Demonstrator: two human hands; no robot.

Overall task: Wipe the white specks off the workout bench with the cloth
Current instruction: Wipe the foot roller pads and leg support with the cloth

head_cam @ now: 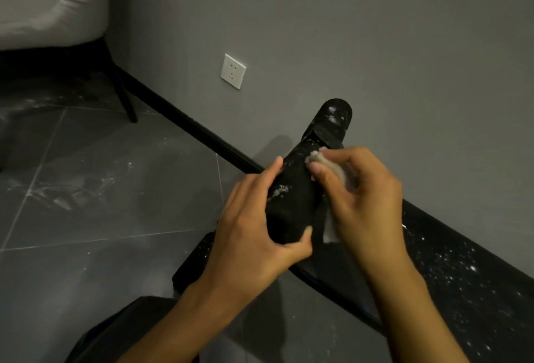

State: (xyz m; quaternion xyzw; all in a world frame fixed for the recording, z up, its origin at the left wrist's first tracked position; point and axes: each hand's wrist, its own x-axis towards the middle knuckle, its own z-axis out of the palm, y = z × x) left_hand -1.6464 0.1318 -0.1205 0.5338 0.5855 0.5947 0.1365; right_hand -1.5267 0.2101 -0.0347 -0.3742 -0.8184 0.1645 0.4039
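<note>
Cloth (338,170) sits bunched in the right hand (367,203), fingers curled round it, pressed to the bench roller (291,206) where specks (281,189) cling; left hand (251,235) grips the roller, probably steadying it; speckled seat (450,270) lies rightward.

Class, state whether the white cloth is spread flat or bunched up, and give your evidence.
Bunched up: the right hand pinches the cloth into a wad against the black bench pad; one corner hangs below.

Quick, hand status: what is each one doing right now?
Left hand: closed, gripping the black pad.
Right hand: closed, holding the cloth against the pad.
</note>
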